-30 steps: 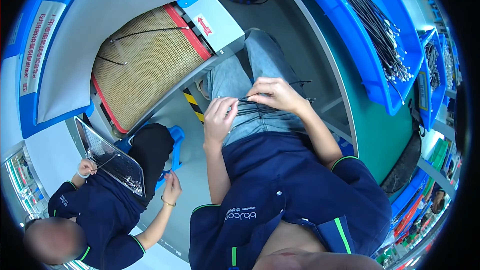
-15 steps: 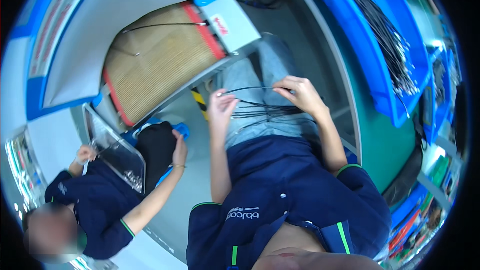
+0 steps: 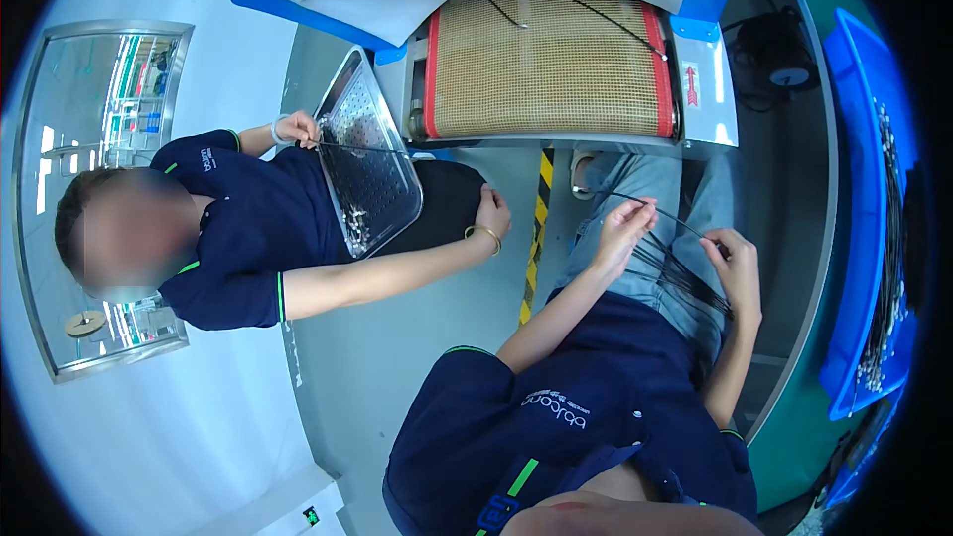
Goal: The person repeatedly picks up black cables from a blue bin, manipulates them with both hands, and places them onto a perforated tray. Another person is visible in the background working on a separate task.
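A thin black cable (image 3: 678, 221) is stretched between my two hands above my lap. My left hand (image 3: 625, 233) pinches it near one end between thumb and fingertips, and a short length sticks out past the fingers. At the other side my right hand (image 3: 737, 266) grips the same cable with thumb and forefinger. Beneath them a loose bundle of black cables (image 3: 680, 276) lies across my jeans, partly running behind my right hand. Whether the right palm also touches that bundle is hidden.
Ahead is a conveyor (image 3: 556, 79) with tan mesh belt, red edges and a few black cables. At left a co-worker holds a cable (image 3: 362, 149) over a perforated metal tray (image 3: 405, 194). A blue bin (image 3: 844, 238) of cables stands at right.
My view has turned left, so the conveyor and co-worker sit further right in the picture. Both my hands keep hold of the cable. A cable now shows plainly in the co-worker's hand.
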Demonstrator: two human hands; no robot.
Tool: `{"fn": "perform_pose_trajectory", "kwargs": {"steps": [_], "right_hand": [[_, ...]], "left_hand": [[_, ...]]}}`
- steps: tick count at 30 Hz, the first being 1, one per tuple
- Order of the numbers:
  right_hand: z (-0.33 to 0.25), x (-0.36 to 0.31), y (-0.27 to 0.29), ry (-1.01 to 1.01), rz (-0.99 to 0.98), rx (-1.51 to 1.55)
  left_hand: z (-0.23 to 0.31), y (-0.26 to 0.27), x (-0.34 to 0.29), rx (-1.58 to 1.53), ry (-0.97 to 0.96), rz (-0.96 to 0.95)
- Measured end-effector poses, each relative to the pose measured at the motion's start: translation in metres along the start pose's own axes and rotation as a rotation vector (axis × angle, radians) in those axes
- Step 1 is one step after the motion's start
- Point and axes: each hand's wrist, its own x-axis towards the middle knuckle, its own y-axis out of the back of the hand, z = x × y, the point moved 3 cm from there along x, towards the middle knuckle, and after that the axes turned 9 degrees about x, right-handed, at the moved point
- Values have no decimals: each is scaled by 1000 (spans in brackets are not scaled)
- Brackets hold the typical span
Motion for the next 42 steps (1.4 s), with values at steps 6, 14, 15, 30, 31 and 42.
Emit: {"fn": "perform_pose_trajectory", "kwargs": {"steps": [6, 14, 15, 30, 31, 42], "right_hand": [[14, -8, 22, -60, 71, -10], [6, -15, 27, 182, 206, -35], [5, -16, 27, 214, 220, -54], [8, -16, 22, 295, 271, -96], [8, -16, 22, 301, 271, -104], [18, -16, 17, 317, 291, -85]], "left_hand": [[11, 15, 9, -29, -72, 54], [16, 10, 4, -56, -89, 84], [16, 8, 3, -42, -92, 90], [17, 9, 1, -24, -93, 98], [17, 8, 1, -27, -96, 94], [19, 9, 0, -15, -95, 104]]}}
